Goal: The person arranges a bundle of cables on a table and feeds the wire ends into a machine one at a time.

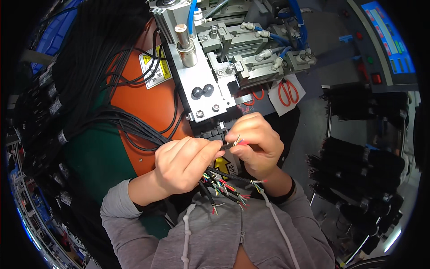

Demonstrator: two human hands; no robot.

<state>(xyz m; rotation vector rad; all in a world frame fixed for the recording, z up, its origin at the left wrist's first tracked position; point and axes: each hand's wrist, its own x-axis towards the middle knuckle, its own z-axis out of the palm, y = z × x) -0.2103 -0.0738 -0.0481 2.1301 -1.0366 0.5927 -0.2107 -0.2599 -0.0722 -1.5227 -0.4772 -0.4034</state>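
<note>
Just in front of the machine, my left hand point(181, 163) is closed round a black cable point(227, 146), its thumb and fingertips near the stripped end. My right hand point(257, 145) curls over that end, with thin coloured wires point(238, 141) fanning out between its thumb and forefinger. Part of the grip is hidden behind the knuckles. Below my hands, several more black cables end in loose red, white, green and yellow wires point(228, 188), lying close to my grey jacket. Their black lengths point(139, 127) run up to the left in a bundle.
A metal machine point(197, 85) with blue air hoses stands directly ahead, on an orange panel point(123, 139) with a warning label point(155, 67). Red-handled scissors point(288, 93) lie right of it. A screen point(389, 40) is far right. Black cable bundles hang on both sides.
</note>
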